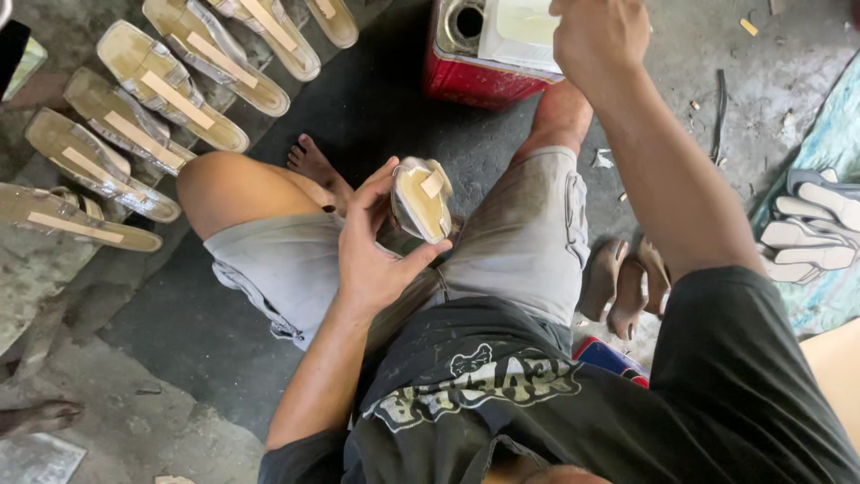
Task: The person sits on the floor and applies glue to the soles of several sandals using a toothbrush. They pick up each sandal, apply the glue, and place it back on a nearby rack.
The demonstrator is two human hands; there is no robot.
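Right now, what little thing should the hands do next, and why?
Probably bring the right hand down from the red can to the sandal in the left hand. The right hand is up at the can, and the sandal's sole faces up, tilted toward it, like the finished-looking ones in the row of sandals.

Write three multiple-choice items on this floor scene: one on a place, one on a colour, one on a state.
1. Where is the right hand?
A. over the red can
B. on the knee
C. on the pale soles

2. What colour are the person's shorts?
A. blue
B. grey
C. green

3. How is the sandal in the left hand?
A. lying on the floor
B. held with its sole side facing up
C. worn on a foot

Answers:
1 A, the hand is raised above the can at the top of the view.
2 B, both legs are in grey cloth.
3 B, fingers clasp it with the tan sole side showing.
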